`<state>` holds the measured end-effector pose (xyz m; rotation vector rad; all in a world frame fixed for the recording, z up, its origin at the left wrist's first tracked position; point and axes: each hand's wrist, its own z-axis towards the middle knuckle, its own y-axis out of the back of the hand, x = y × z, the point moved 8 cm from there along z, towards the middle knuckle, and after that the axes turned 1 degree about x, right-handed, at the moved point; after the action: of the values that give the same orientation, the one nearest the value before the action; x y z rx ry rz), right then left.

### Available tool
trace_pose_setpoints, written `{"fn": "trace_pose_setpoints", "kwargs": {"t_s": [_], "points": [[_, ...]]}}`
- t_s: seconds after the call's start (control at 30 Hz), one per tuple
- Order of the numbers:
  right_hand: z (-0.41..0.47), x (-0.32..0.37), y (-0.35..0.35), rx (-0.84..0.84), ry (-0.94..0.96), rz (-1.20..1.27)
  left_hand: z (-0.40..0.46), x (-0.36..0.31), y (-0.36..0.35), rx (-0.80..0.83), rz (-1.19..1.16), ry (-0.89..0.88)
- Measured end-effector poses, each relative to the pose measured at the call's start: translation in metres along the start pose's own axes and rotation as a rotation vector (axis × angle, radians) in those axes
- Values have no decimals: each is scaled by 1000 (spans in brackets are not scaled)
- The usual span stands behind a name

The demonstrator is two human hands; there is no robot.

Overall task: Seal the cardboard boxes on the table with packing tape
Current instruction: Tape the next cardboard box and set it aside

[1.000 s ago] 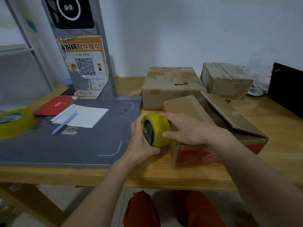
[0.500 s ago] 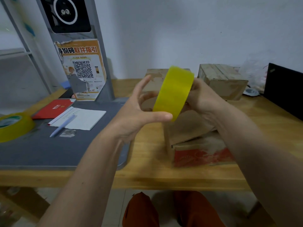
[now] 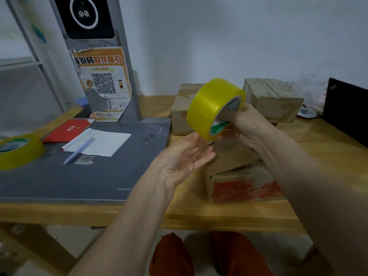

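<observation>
A yellow packing tape roll (image 3: 209, 105) is held up in the air by my right hand (image 3: 244, 124), whose fingers reach into its core. My left hand (image 3: 182, 158) is open, palm up, just below the roll with its fingertips near the roll's lower edge. Under both hands stands a cardboard box (image 3: 245, 176) with red print on its front and a top flap slightly raised. Two more cardboard boxes sit behind it: one (image 3: 180, 114) at the centre, partly hidden by the roll, and one (image 3: 272, 98) further right.
A second yellow tape roll (image 3: 18, 151) lies at the left on a grey mat (image 3: 83, 176). A white notepad (image 3: 99, 142) with a pen (image 3: 78, 150) and a red booklet (image 3: 66, 130) lie there too. A grey stand with a QR poster (image 3: 103, 84) rises behind. A black laptop (image 3: 346, 110) stands at right.
The roll went from resting against the red-printed box up into the air. My left hand has let go of it and opened below it; my right hand now carries it alone.
</observation>
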<state>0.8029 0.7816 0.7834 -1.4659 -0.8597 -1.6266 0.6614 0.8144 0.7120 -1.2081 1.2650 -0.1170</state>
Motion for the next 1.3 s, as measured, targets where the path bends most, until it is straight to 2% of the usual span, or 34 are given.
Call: {"fn": "trace_pose_setpoints", "kwargs": {"t_s": [0.07, 0.23, 0.33, 0.53, 0.73, 0.83, 1.07, 1.3], "points": [[0, -1, -5, 12, 2, 17, 0, -2, 0, -32, -23, -19], [3, 4, 6, -3, -25, -91, 3, -22, 14, -175, 147, -83], [4, 2, 29, -65, -64, -108, 3, -30, 24, -159, 163, -45], [7, -6, 31, -72, -83, -94, 13, -22, 30, -199, 110, -32], [9, -9, 35, -83, -56, -222, 31, -26, 37, -345, 335, -131], [8, -15, 38, -117, -61, -310, 41, -17, 43, -405, 408, -97], [14, -33, 53, -246, -52, -417, 53, 6, 51, -452, 365, -25], [16, -44, 55, -242, -148, -259, 60, 15, 48, -470, 363, -42]]}}
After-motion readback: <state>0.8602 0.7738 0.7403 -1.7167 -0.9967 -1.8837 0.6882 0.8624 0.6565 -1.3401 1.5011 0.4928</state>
